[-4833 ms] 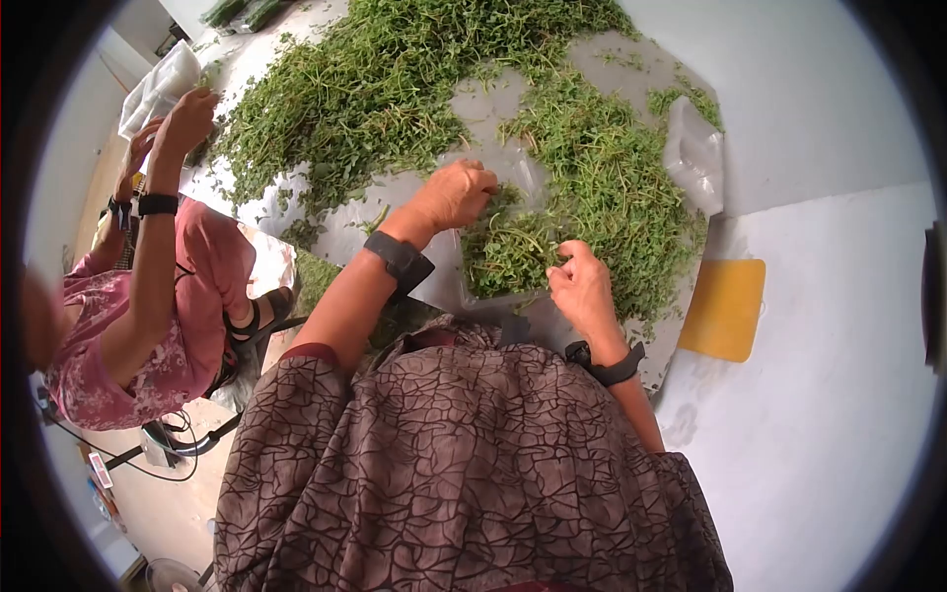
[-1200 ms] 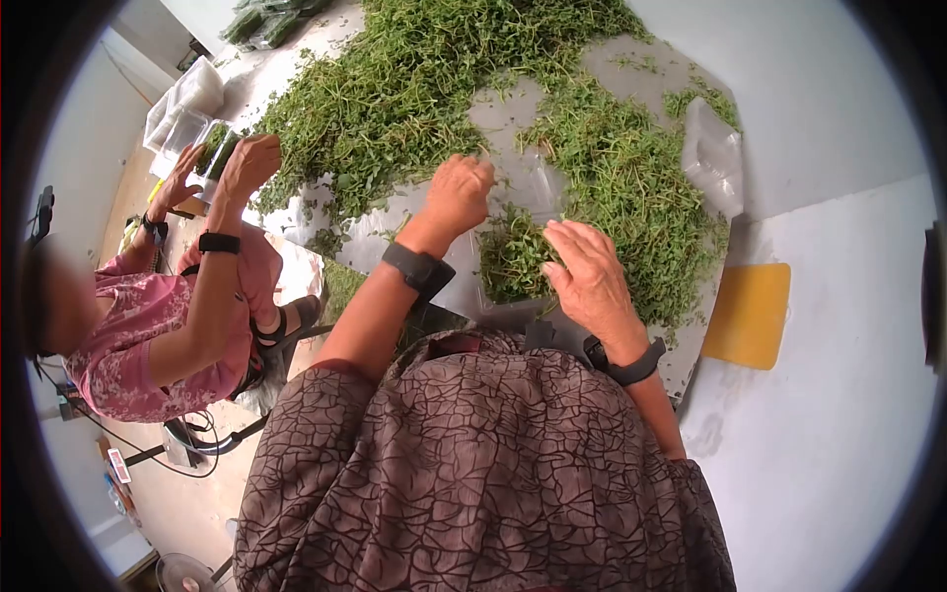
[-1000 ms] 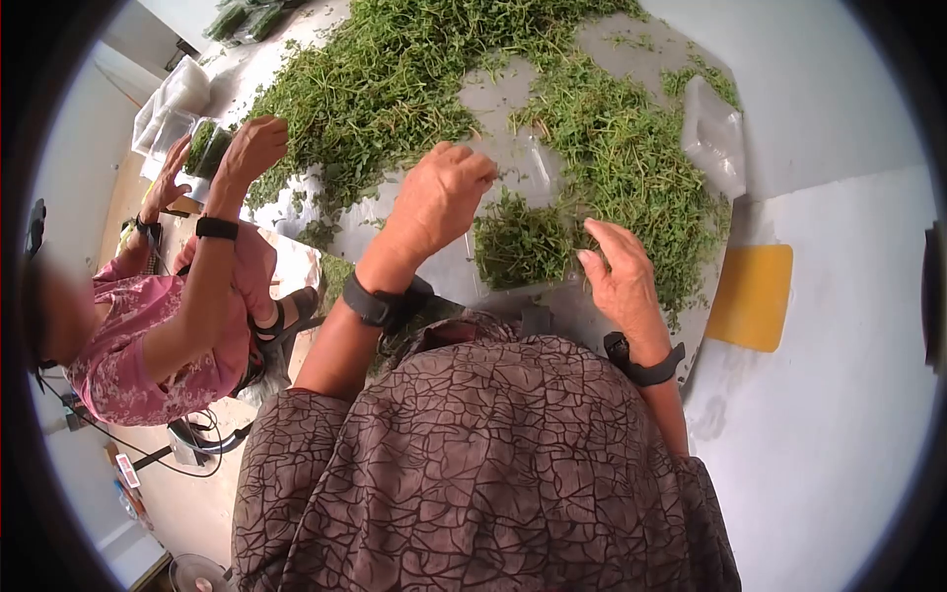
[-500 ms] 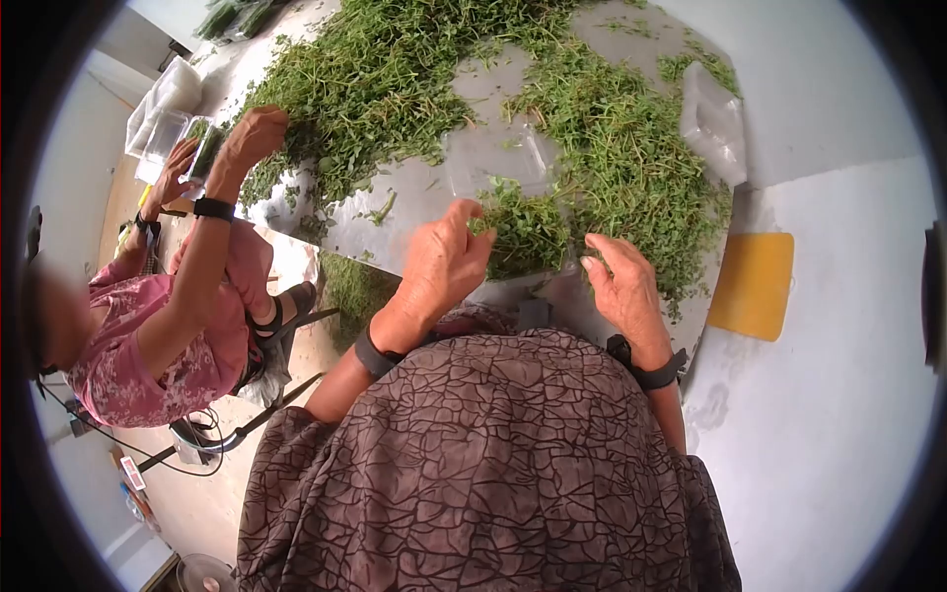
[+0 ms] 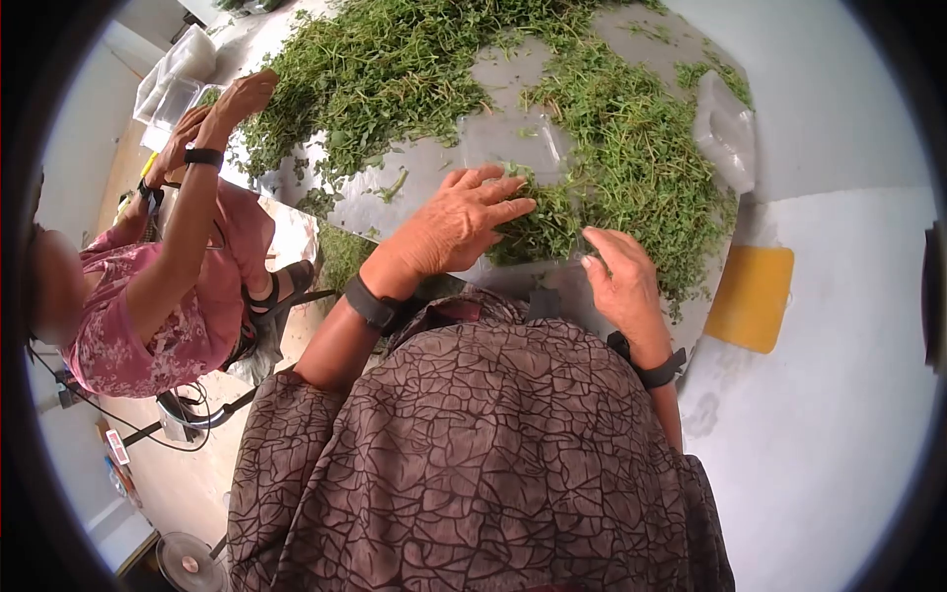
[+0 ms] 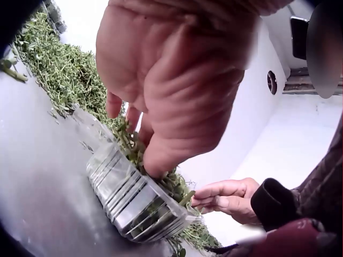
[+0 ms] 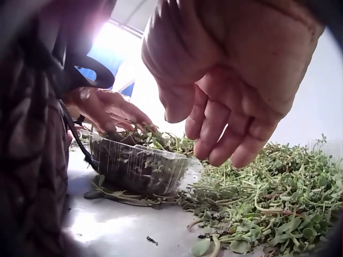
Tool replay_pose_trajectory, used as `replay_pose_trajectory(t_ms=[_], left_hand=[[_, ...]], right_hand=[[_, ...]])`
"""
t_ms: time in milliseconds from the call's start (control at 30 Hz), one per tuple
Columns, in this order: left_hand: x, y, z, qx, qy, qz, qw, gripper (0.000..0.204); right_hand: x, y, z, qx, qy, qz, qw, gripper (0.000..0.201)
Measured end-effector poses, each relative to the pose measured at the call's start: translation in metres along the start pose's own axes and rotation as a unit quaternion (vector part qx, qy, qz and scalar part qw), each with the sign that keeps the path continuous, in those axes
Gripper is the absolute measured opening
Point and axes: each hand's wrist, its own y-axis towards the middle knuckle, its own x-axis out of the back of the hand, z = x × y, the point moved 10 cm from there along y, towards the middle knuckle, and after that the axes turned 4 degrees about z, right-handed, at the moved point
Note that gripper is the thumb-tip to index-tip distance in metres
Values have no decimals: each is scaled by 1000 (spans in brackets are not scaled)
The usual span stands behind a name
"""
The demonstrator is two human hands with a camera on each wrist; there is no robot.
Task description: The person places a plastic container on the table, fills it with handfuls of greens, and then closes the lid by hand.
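Note:
A clear plastic tub point(image 6: 123, 187) filled with leafy greens, purslane by their fleshy leaves and reddish stems, stands at the near edge of the table. My left hand point(image 5: 449, 222) lies over its left side, fingers spread and fairly straight; in the left wrist view the fingertips and thumb reach into the purslane point(image 7: 163, 140) at the top. My right hand point(image 5: 626, 281) hovers at the tub's right side, fingers loosely bent with nothing between them. Its fingertips come right by the rim in the right wrist view. The left palm hides part of the tub from above.
Loose purslane point(image 5: 631, 148) is heaped right of the tub, and a larger heap point(image 5: 385, 89) lies behind. A clear lid point(image 5: 513, 143) lies beyond the tub, and stacked clear tubs point(image 5: 725, 128) stand at the right edge. Another person point(image 5: 168, 286) works at the left.
My left hand rose from the tub's left, came down toward me, then spread over the purslane. My right hand uncurled and shifted right. The other person's hands moved too.

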Motion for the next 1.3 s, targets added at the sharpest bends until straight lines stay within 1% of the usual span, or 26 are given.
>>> replay_pose_trajectory(t_ms=[67, 100, 167, 200, 300, 333, 400, 467, 567, 633, 700, 767, 800, 867, 900, 1033, 1100, 1133, 1200, 1267, 1300], left_hand=[[-8, 3, 1, -13, 28, 1, 1000, 44], [-8, 4, -1, -16, 26, 1, 1000, 44], [-4, 6, 4, 17, 32, -11, 999, 36], [-5, 6, 4, 17, 34, -12, 999, 36], [-7, 4, -2, -3, 33, -20, 999, 31], [-8, 2, 0, 7, 16, -13, 1000, 33], [-3, -2, 1, 18, 1, -6, 1000, 34], [20, -11, 5, 39, -58, -83, 994, 37], [23, -25, 14, 64, -82, -104, 989, 41], [19, -33, 14, 64, -84, -97, 990, 42], [14, -37, 12, 64, -86, -92, 990, 43], [3, -36, 1, 30, -70, -46, 996, 42], [-1, -36, 1, 33, -70, -48, 996, 42], [-14, -34, -9, -5, -17, -13, 1000, 40], [-13, -34, -6, 16, -37, -16, 999, 36], [-1, -44, -1, 8, -70, -16, 997, 33], [15, -52, 22, 85, -170, -81, 979, 35], [16, -49, 23, 84, -169, -82, 978, 35], [18, -38, 15, 42, -106, -79, 990, 37], [14, -24, 9, 30, -80, -71, 994, 41], [9, -17, 4, 10, -60, -63, 996, 45]], right_hand=[[-3, 0, 7, 36, -4, 16, 999, 33], [-4, -1, 7, 39, -2, 10, 999, 32], [-7, -4, 2, 46, -12, 13, 999, 31], [-8, -3, 2, 55, -21, 13, 998, 30], [-9, -2, 1, 55, -14, 20, 998, 29], [-8, -3, 1, 55, -15, 19, 998, 29], [-3, -2, -3, 24, -8, -2, 1000, 31], [1, 0, -1, 24, -12, -9, 1000, 32], [3, 3, 3, 28, -22, -11, 999, 34], [0, 5, 7, 34, -27, -4, 999, 35], [-5, 8, 17, 65, -29, 12, 997, 34], [-10, 10, 21, 76, -43, 26, 996, 34], [-13, 11, 23, 85, -57, 37, 994, 33], [-17, 11, 23, 93, -65, 47, 992, 32], [-19, 11, 23, 97, -73, 55, 991, 31], [-15, 10, 21, 104, -71, 55, 990, 30], [-2, 15, 15, 82, -46, 25, 995, 32], [-1, 18, 16, 83, -47, 24, 995, 32], [5, 25, 19, 90, -63, 0, 994, 34], [2, 35, 24, 96, -58, 3, 994, 36], [-4, 40, 23, 92, -51, 13, 994, 36]])
